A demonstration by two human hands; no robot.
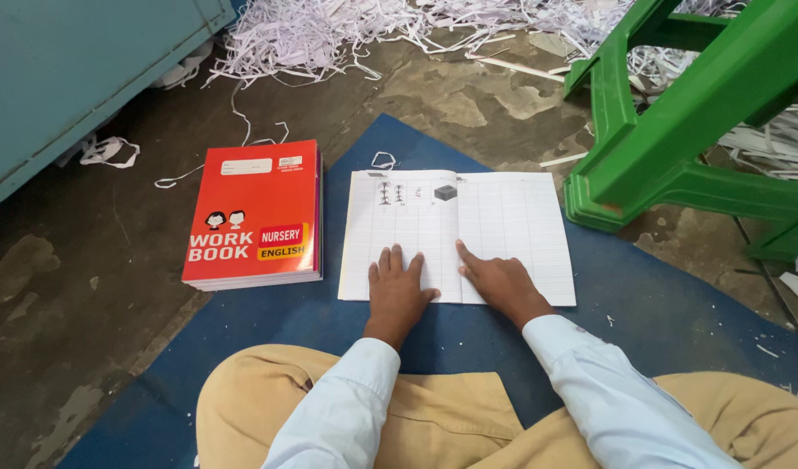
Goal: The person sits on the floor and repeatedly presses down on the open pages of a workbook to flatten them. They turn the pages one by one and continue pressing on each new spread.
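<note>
- Here we are sitting cross-legged on a blue mat spread over the floor, looking down at our own two hands.
- We are pressing our left hand flat on the left page of an open booklet, fingers spread and pointing away from us; its grip is released, palm down, grasping nothing.
- We are laying our right hand on the right page just beside the centre fold, forefinger stretched out along the fold; its grip is released too, only resting on the paper.
- The open booklet is lying near the middle of the mat, its pages ruled in lines and columns, with small printed pictures at the top of the left page.
- A stack of red workbooks is sitting just beside the booklet's left edge, over the left edge of the mat and partly on the bare floor.
- A green plastic stool is standing at the far right corner of the mat, one foot touching it.
- Shredded white paper strips are lying heaped on the floor beyond the far edge of the mat.
- A pale blue cabinet is standing at the far left.
</note>
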